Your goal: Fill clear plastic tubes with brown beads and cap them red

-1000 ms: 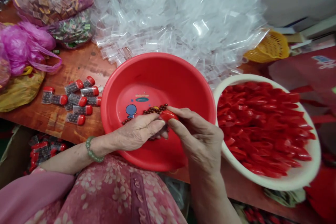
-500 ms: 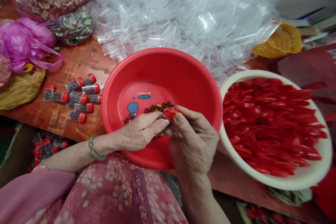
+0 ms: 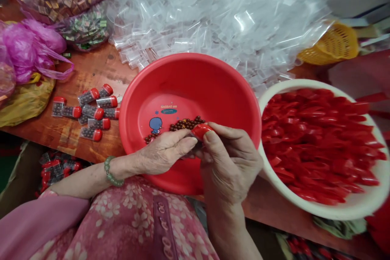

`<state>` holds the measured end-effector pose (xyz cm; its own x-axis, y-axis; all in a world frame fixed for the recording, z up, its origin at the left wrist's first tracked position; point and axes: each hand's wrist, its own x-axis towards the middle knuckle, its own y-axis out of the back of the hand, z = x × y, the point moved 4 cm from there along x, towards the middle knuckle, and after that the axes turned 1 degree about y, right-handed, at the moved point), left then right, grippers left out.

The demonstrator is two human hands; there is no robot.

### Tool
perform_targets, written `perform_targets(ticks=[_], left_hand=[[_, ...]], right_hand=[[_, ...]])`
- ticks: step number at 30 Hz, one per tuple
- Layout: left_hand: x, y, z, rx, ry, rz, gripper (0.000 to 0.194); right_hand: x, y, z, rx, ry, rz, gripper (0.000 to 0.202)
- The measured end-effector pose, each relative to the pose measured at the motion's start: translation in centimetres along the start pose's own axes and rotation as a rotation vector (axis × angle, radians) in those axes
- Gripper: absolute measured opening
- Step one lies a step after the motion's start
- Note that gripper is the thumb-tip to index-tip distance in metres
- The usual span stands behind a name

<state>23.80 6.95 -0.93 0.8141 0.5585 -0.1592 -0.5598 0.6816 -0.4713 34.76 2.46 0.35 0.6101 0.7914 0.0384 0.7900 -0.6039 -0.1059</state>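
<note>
Over the near half of a red plastic basin (image 3: pixel 185 67), my two hands meet on one small clear container with a red cap (image 3: pixel 201 131). My left hand (image 3: pixel 167 150) is closed around the clear body, most of which its fingers hide. Thumb and fingers of my right hand (image 3: pixel 228 158) pinch the red cap at the container's right end. Small brown balls (image 3: pixel 185 124) lie on the basin floor just beyond my hands. To the left, several filled red-capped containers (image 3: pixel 93 113) lie in a loose group on the table.
A cream basin (image 3: pixel 323 211) heaped with red caps (image 3: pixel 317 146) stands at the right. Behind is a big pile of clear plastic containers (image 3: pixel 195 16). Bags of small wrapped pieces (image 3: pixel 57 0) lie at the back left. A yellow basket (image 3: pixel 333 44) sits at the back right.
The view has shifted slightly. My right hand has turned a little to the right while still pinching the red cap; my left hand keeps its hold on the container.
</note>
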Motion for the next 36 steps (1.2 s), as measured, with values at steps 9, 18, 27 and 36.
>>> perform_targets(ticks=[9,18,27,36], left_hand=[[0.1,0.5,0.3,0.328,0.066,0.038,0.026],[0.5,0.9,-0.2,0.056,0.084,0.049,0.039],[0.8,0.8,0.0,-0.082,0.105,0.048,0.050],[0.9,-0.3,-0.5,-0.160,0.017,-0.011,0.049]], right_hand=[[0.7,1.0,0.7,-0.111,0.159,-0.197,0.011],[0.1,1.0,-0.1,-0.742,0.788,-0.385,0.073],[0.5,0.2,-1.2,-1.084,0.985,-0.408,0.077],[0.5,0.7,-1.8,-0.947,1.132,-0.313,0.071]])
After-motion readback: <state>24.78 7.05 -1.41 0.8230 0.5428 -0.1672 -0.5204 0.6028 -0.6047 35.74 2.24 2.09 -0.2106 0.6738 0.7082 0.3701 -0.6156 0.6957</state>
